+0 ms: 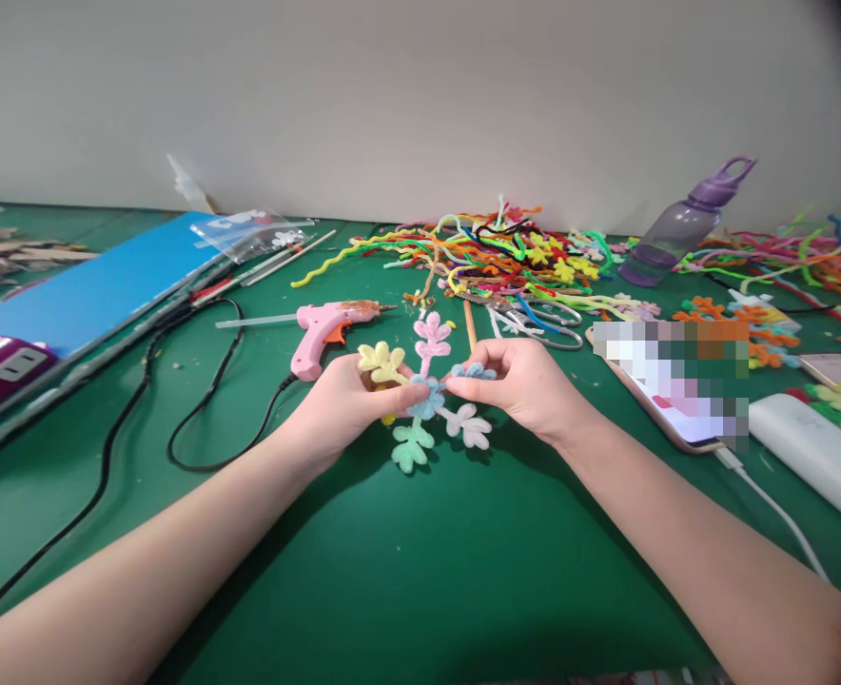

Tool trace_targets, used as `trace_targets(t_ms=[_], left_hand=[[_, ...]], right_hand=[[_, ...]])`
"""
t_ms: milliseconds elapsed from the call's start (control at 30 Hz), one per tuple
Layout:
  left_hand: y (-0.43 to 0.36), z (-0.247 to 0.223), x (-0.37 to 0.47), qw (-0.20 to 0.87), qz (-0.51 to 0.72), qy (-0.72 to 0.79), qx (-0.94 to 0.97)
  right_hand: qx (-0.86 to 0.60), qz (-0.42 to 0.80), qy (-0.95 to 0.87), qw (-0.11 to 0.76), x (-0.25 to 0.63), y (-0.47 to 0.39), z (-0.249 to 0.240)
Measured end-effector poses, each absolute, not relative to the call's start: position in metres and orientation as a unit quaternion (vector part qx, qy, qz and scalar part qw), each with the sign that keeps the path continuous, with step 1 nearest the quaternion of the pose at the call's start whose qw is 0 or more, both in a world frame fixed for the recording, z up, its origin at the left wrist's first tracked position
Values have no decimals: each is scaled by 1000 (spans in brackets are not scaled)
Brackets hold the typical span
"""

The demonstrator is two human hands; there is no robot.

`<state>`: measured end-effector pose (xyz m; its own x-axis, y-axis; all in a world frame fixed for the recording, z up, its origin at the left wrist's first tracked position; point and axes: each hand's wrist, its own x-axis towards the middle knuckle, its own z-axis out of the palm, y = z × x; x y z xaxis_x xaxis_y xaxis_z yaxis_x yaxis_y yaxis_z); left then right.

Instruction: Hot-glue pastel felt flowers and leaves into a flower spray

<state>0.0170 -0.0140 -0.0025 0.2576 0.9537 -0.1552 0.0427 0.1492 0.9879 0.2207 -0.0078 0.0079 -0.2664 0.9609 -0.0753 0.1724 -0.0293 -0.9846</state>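
Note:
Between my two hands is a snowflake-like pipe-cleaner flower (427, 398) with a blue centre and leafy arms in pink, yellow, mint, white and blue. My left hand (353, 385) pinches it at the left, thumb on the blue centre and fingers behind the yellow arm. With thumb and forefinger closed, my right hand (524, 385) grips the blue arm at the right. The fingertips behind the flower are partly hidden. Just beyond my left hand, a pink hot glue gun (313, 344) lies on its side with a clear glue stick in its back.
A heap of coloured pipe cleaners (506, 247) lies at the back, with scissors (535, 316) before it. A purple bottle (684, 228) stands behind the phone (667, 400) and white power bank (812, 457) at right. At left are a blue board (107, 276) and a black cord (125, 447).

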Motion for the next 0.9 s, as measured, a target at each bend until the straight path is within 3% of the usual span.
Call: trace_targets(t_ms=[233,567,900], left_hand=[[-14,-3,17,597,390,469,521],[-15,-2,16,592,380,480,524],[-14,3,18,558,314,485,595]], right_hand=[[-494,467,-634,370,219,-8,7],[-482,564,-574,347,223,-2,8],[-421,580,-556,422,220,-3,13]])
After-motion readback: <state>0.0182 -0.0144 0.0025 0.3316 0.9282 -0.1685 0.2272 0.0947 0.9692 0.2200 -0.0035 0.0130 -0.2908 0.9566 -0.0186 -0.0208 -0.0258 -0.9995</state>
